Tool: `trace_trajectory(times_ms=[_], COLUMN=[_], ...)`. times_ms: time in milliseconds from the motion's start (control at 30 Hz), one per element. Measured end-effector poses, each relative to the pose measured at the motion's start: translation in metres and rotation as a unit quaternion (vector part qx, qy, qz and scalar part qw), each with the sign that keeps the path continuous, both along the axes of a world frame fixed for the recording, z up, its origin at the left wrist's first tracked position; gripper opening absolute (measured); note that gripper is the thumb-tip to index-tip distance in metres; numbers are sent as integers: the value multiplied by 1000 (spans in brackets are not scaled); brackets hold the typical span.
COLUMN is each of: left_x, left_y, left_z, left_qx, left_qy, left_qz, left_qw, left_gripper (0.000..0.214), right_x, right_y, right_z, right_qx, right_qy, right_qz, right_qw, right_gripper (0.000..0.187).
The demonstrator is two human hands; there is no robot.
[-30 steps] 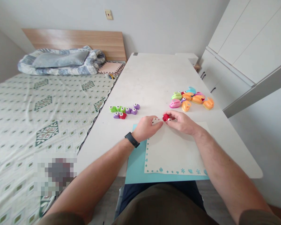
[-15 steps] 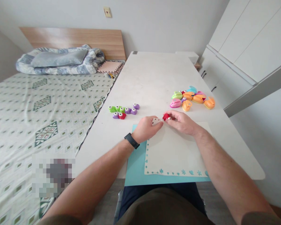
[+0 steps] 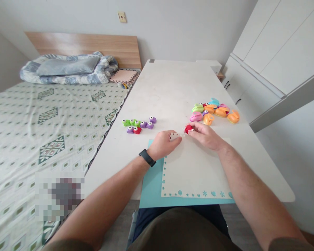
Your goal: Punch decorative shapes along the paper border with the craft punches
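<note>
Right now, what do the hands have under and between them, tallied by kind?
Paper sheets: 2, white sheet on blue sheet.
Punches: 1, small red punch in the right hand; left hand pinches the white sheet's corner.
Total: 3.

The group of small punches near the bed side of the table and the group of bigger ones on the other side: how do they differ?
1. The small punches are green, purple and red; the bigger punches are mostly orange, pink, green and teal.
2. The small punches lie in a short row; the bigger punches sit in a loose heap.
3. The small punches lie nearer the left hand; the bigger punches nearer the right hand.
Both rest on the white table.
</note>
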State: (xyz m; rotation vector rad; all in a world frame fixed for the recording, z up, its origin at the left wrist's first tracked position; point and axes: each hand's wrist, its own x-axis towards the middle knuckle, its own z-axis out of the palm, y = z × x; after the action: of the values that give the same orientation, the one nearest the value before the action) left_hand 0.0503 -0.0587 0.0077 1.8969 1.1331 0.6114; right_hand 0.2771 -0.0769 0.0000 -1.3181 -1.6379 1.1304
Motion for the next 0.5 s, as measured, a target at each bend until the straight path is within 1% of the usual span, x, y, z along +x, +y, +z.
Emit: trace_trajectory(times_ms=[300, 400, 500], left_x=[0, -1, -1], left_y=[1, 0, -1], left_z=[-2, -2, -1], left_qx=[5, -1, -6], left_qy=[1, -4, -9], left_qz=[-5, -7, -5], left_qw=[1000, 1000, 1000], left_gripper=[27, 27, 26], right_x=[-2, -2, -3], right_y=[1, 1, 0], right_z=[2, 3, 4], right_qx=[15, 13, 29], right_qy=[56, 50, 14], right_qz=[-17, -20, -36], right_qw=[998, 998, 999], right_gripper=[23, 18, 11])
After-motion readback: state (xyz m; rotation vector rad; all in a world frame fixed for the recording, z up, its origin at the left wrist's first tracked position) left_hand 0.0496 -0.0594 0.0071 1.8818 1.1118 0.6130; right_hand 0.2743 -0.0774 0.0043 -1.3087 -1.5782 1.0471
